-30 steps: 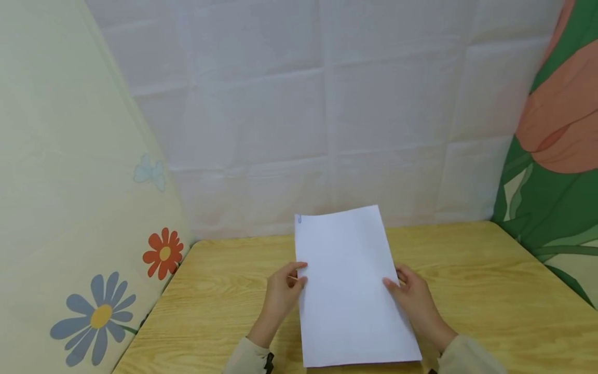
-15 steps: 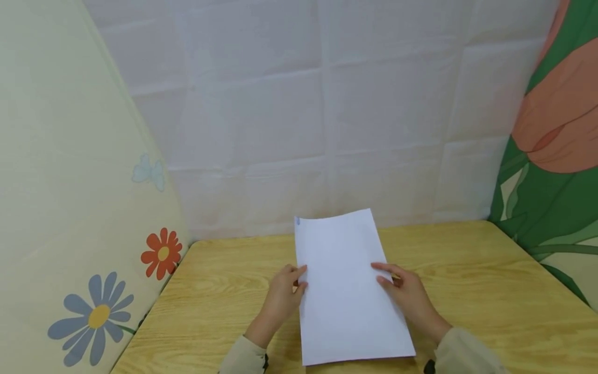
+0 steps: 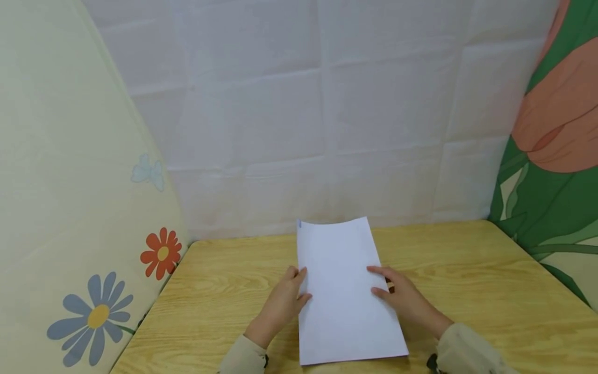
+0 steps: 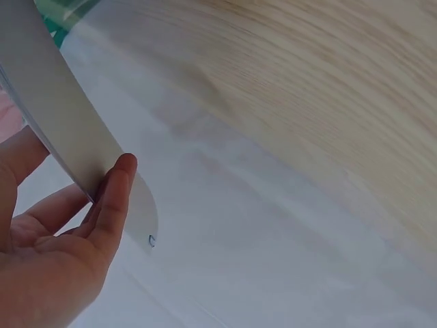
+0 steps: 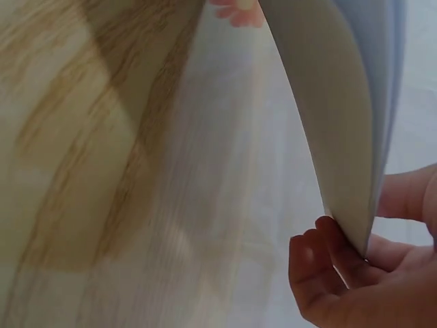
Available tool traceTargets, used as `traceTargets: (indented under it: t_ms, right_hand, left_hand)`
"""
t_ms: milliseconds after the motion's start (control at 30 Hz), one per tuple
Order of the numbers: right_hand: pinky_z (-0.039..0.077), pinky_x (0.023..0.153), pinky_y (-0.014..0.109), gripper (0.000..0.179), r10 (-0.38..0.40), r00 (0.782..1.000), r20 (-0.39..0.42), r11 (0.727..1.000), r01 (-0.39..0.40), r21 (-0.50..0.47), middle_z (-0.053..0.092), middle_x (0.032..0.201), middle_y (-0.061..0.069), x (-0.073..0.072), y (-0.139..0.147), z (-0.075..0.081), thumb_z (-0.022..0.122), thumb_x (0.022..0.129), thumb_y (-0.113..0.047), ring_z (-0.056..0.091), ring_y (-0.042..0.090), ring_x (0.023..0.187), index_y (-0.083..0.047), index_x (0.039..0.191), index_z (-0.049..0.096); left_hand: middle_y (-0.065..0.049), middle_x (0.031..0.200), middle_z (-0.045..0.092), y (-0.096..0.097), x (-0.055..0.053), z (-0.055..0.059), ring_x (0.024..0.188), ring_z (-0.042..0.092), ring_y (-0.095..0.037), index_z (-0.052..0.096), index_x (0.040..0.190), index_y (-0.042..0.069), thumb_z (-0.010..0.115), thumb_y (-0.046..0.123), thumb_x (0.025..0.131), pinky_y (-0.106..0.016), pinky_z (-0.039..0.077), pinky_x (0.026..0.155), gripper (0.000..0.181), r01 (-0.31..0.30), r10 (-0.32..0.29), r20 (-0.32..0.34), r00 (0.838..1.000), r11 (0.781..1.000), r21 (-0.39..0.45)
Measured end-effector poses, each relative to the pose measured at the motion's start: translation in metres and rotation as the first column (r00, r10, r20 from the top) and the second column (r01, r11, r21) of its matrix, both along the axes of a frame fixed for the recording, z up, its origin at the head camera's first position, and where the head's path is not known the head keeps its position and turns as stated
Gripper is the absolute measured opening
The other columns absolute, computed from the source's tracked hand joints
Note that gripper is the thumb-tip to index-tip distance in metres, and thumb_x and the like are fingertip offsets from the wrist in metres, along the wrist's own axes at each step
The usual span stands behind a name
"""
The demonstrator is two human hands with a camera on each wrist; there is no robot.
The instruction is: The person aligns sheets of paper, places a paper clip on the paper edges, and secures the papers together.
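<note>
A stack of white paper sheets (image 3: 341, 296), its far end curved, is held tilted above the table in the head view. A small blue paper clip (image 3: 300, 224) sits at its far left corner and also shows in the left wrist view. My left hand (image 3: 280, 304) grips the left edge, with the thumb on the front and fingers (image 4: 116, 205) behind. On the right edge my right hand (image 3: 411, 301) holds the stack between thumb and fingers, the index finger lying on the front sheet. The right wrist view shows the sheets' edges slightly parted above the fingers (image 5: 348, 266).
A wood-grain table (image 3: 224, 291) lies beneath the hands. White cloth (image 3: 299, 114) hangs behind it. A cream flowered cloth (image 3: 70, 182) stands at the left, and a green and pink flowered one (image 3: 556, 197) at the right.
The stack's far end has come down and its right edge has shifted left. My right index finger has moved onto the front sheet. The left hand has turned slightly, still gripping the stack.
</note>
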State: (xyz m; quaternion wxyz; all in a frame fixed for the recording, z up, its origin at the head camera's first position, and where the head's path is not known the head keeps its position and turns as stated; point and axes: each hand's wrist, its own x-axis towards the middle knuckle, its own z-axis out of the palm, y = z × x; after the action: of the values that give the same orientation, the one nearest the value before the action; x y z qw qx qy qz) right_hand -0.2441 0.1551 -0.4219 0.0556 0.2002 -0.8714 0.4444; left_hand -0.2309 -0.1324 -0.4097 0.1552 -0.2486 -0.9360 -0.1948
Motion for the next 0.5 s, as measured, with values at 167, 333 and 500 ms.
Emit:
traceTargets:
  t_ms: [167, 333, 500]
  right_hand:
    - [0.051, 0.082, 0.037, 0.048, 0.052, 0.998, 0.038, 0.998, -0.053, 0.037, 0.051, 0.133, 0.024, -0.0028, 0.0007, -0.0010, 0.067, 0.089, -0.008, 0.048, 0.042, 0.120, 0.003, 0.133, 0.052]
    - [0.051, 0.079, 0.037, 0.052, 0.079, 0.995, 0.060, 0.996, -0.081, 0.046, 0.051, 0.131, 0.027, -0.0032, -0.0002, -0.0034, 0.071, 0.085, -0.010, 0.050, 0.043, 0.116, 0.006, 0.131, 0.052]
    - [0.050, 0.085, 0.047, 0.053, 0.097, 0.991, 0.088, 0.993, -0.103, 0.066, 0.051, 0.131, 0.027, -0.0056, -0.0002, -0.0078, 0.073, 0.084, -0.012, 0.048, 0.045, 0.119, 0.007, 0.129, 0.052]
  left_hand:
    - [-0.016, 0.105, 0.050, 0.0006, -0.0021, -0.0033, 0.090, 0.058, -0.022, 0.053, 0.126, -0.015, 0.080, 0.012, 0.078, -0.031, 0.052, 0.080, 0.061, -0.017, 0.018, 0.018, 1.000, 0.999, -0.049]
    - [-0.016, 0.109, 0.049, 0.0022, -0.0028, -0.0040, 0.092, 0.056, -0.022, 0.049, 0.129, -0.015, 0.082, 0.020, 0.076, -0.030, 0.051, 0.082, 0.072, -0.028, 0.035, 0.102, 0.994, 0.997, -0.074]
    - [-0.018, 0.113, 0.048, 0.0041, -0.0041, -0.0067, 0.095, 0.056, -0.023, 0.048, 0.131, -0.015, 0.084, 0.029, 0.073, -0.031, 0.051, 0.084, 0.081, -0.042, 0.062, 0.190, 0.980, 0.993, -0.108]
